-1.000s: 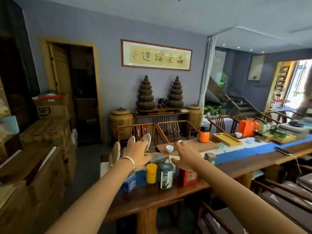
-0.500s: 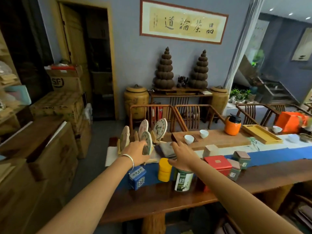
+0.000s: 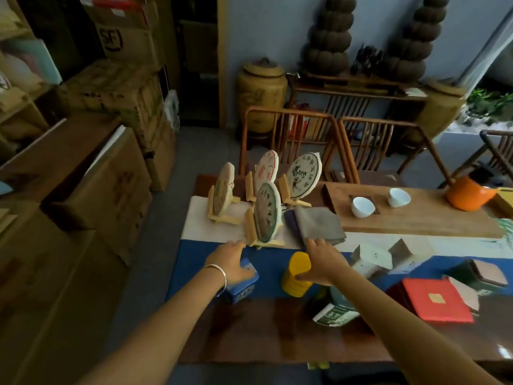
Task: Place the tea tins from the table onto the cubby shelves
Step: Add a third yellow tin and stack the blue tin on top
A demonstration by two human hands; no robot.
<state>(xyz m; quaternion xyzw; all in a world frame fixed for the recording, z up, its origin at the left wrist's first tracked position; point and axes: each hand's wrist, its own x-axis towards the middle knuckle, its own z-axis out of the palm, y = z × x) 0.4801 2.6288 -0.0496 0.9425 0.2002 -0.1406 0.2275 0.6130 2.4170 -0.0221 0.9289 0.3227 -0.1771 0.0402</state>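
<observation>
Barely begun: left hand (image 3: 231, 263) settling loosely, unclenched, on the small blue square tin (image 3: 243, 286), right hand (image 3: 322, 262) curled, unclosed, against the yellow cylindrical tin (image 3: 295, 275); every tin sits near the surface's (image 3: 263, 334) front edge

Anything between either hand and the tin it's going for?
Nothing visible. The left hand is already on top of the blue tin; the right hand is against the side of the yellow tin. Neither grasp looks closed yet.
</observation>
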